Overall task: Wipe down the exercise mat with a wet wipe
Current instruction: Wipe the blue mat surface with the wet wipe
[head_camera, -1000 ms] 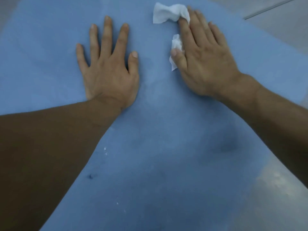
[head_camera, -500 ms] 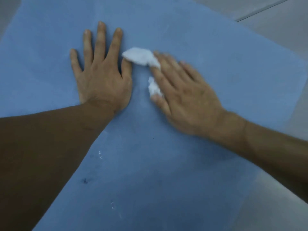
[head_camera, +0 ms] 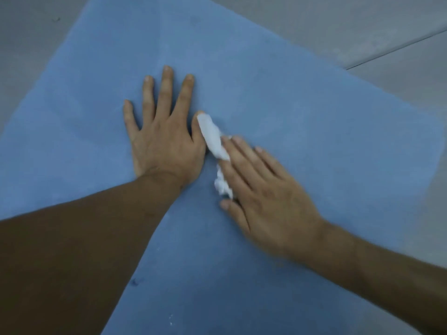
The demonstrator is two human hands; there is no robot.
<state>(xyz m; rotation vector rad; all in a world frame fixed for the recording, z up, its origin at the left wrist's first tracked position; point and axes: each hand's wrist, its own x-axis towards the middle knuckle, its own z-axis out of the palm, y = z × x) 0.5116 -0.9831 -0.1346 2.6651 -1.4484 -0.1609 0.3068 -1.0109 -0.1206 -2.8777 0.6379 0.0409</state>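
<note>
1. I see the blue exercise mat (head_camera: 314, 117) spread flat on a grey floor (head_camera: 338, 27), filling most of my view; its far right corner is rounded.
2. My left hand (head_camera: 164, 141) lies palm-down near the middle of the mat, fingers straight and spread, gripping nothing, only bearing on the mat's surface.
3. My right hand (head_camera: 271, 204) also lies flat on the mat, fingers straight and close together. It is slightly blurred.
4. The white wet wipe (head_camera: 214, 137) is on the mat, pinned under the right hand's straight fingers rather than clenched in a fist.
5. One crumpled end of the wipe sticks out past the right fingertips and touches the left thumb; another bunch shows between the right index finger and thumb.
6. On the near part of the mat, a small dark mark (head_camera: 134, 282) sits just beside my left forearm.
7. A few white flecks (head_camera: 170, 320) dot the mat near its bottom edge.
8. Beyond the mat's far right side, a thin seam (head_camera: 396, 48) crosses the floor.
</note>
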